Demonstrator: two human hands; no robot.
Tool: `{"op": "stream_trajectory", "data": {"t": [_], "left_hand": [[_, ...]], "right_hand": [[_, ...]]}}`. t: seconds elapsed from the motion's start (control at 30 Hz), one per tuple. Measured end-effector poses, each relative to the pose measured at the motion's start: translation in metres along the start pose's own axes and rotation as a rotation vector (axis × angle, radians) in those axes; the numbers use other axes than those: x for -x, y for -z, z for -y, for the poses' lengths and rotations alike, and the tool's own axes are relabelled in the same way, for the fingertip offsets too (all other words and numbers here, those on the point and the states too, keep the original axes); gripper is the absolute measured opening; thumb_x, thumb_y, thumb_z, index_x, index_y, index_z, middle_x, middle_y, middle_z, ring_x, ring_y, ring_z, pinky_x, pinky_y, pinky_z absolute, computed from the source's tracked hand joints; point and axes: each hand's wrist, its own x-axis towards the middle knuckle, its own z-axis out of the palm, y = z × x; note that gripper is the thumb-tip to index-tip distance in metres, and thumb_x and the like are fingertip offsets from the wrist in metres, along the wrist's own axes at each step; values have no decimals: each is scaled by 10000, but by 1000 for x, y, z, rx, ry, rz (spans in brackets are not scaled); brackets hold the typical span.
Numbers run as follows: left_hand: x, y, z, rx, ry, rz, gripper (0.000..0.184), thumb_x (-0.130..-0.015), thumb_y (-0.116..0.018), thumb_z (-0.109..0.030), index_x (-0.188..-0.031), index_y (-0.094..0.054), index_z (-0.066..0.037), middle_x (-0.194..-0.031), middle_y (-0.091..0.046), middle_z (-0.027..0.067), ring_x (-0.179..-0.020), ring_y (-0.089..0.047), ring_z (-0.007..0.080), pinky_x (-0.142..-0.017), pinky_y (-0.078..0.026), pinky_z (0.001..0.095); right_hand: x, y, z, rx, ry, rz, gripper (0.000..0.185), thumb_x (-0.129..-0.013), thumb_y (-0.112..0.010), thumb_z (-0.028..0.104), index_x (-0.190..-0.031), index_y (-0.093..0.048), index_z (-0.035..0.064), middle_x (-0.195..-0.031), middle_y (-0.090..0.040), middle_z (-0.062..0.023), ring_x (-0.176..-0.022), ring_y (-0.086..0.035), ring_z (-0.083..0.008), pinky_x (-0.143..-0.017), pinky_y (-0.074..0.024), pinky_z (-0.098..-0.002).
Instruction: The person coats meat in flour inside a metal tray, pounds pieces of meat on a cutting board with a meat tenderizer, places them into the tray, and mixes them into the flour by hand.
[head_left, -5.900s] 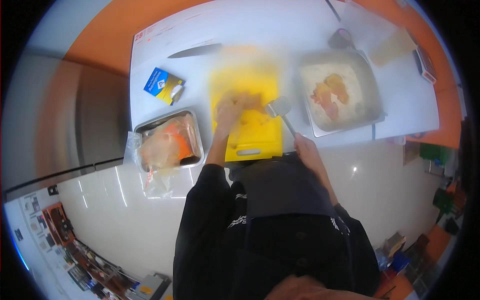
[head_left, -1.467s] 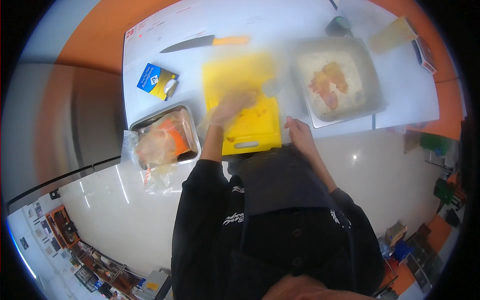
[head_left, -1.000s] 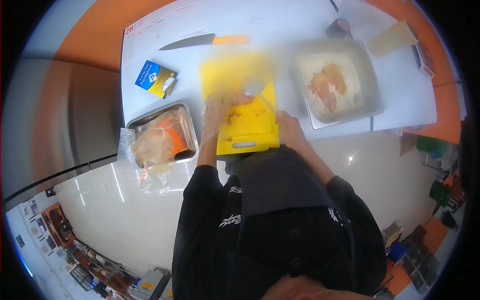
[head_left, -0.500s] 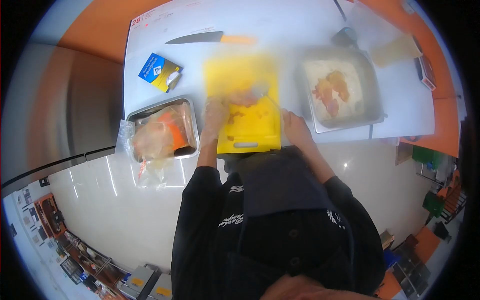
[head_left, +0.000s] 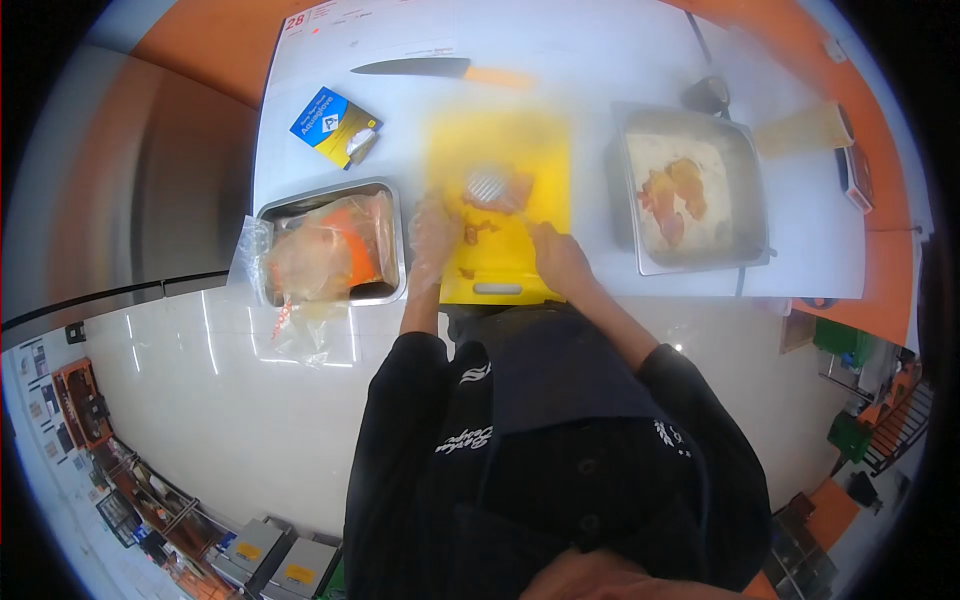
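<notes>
My right hand [head_left: 558,258] is closed around the handle of a metal meat mallet [head_left: 486,186] at the right of the yellow cutting board [head_left: 545,280]. The mallet's ridged, shiny head is over a piece of raw meat [head_left: 515,197], partly covering it. My left hand [head_left: 434,238], in a thin clear glove, lies along the board's left edge beside the meat. Its fingers look stretched out, though haze blurs their tips. Small meat scraps [head_left: 480,232] lie on the near half of the board.
Left stands a metal tray [head_left: 392,292] with plastic-bagged food [head_left: 335,255]. A glove box [head_left: 336,127] and a knife [head_left: 415,67] lie farther back. Right is a deep metal pan [head_left: 690,262] with meat pieces [head_left: 672,200]; a beige roll [head_left: 805,128] lies beyond it.
The mallet head has moved left over the meat, and my right hand has shifted left and inward over the board. My left hand stays at the board's left side. The view has shifted slightly.
</notes>
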Motion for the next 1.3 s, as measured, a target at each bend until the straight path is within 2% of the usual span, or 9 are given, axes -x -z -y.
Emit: {"op": "stream_trajectory", "data": {"t": [0.43, 0.53, 0.73, 0.83, 0.93, 1.07, 1.13, 1.23, 1.3], "left_hand": [[-2, 4, -7, 83, -35, -40, 494, -829, -626, -235, -1258, -554, 0, -1012, -663, 258, -953, -651, 400, -838, -516, 465], [-4, -7, 5, 30, -81, -99, 501, -839, -616, -251, -1261, -546, 10, -996, -663, 262, -936, -654, 404, -834, -517, 465], [0, -5, -8, -24, 34, -42, 453, -844, -617, -254, -1213, -575, 5, -1000, -656, 270, -935, -654, 398, -847, -514, 473], [3, 7, -16, -121, -145, -58, 401, -863, -600, -259, -1180, -596, -13, -1000, -663, 244, -896, -659, 399, -830, -518, 474], [2, 12, -26, -2, -399, -268, 362, -887, -582, -302, -1104, -630, -16, -964, -669, 234, -864, -661, 399, -799, -516, 476], [3, 40, -64, 95, -220, 136, 418, -903, -564, -403, -959, -656, 0, -867, -667, 235, -850, -660, 386, -750, -503, 476], [-15, 16, -57, 10, -200, 108, 465, -899, -562, -453, -899, -660, 1, -817, -663, 236, -832, -660, 382, -725, -497, 476], [-24, -10, -39, -47, -295, 30, 457, -892, -566, -469, -907, -677, -27, -809, -673, 210, -811, -661, 385, -721, -504, 470], [-22, 0, -42, -6, -292, 163, 467, -884, -569, -484, -918, -683, -32, -807, -674, 203, -806, -665, 378, -728, -509, 466]], "right_hand": [[-37, -7, 5, 86, 55, 191, 501, -1036, -285, 380, -1048, -559, -39, -738, -609, -314, -763, -595, -504, -710, -472, -576], [-23, 22, 33, -95, 140, -36, 504, -1036, -291, 382, -1029, -568, -39, -732, -609, -314, -758, -598, -504, -704, -466, -582], [6, -1, -32, -50, -61, -26, 516, -1031, -318, 382, -899, -596, -32, -745, -609, -320, -749, -593, -512, -697, -457, -595], [19, 16, -22, -140, -38, -146, 516, -1027, -333, 393, -912, -597, -35, -770, -616, -323, -776, -599, -511, -719, -464, -587], [22, 8, -32, 52, -205, 54, 527, -1024, -337, 407, -905, -602, -32, -784, -623, -322, -786, -605, -507, -734, -469, -583], [26, 8, -40, -4, -111, 26, 534, -1024, -328, 415, -899, -604, -24, -798, -627, -321, -783, -606, -511, -740, -473, -583], [22, 29, -21, -77, -92, -58, 541, -1023, -327, 421, -891, -607, -23, -815, -630, -321, -791, -608, -512, -743, -475, -583], [27, 11, -32, 83, -200, 101, 311, -1010, -342, 220, -1125, -561, 33, -857, -622, -281, -792, -586, -484, -734, -467, -558], [32, 5, -41, 96, -165, 124, 316, -1008, -348, 236, -1128, -555, 30, -850, -619, -288, -800, -589, -486, -743, -463, -561]]}}
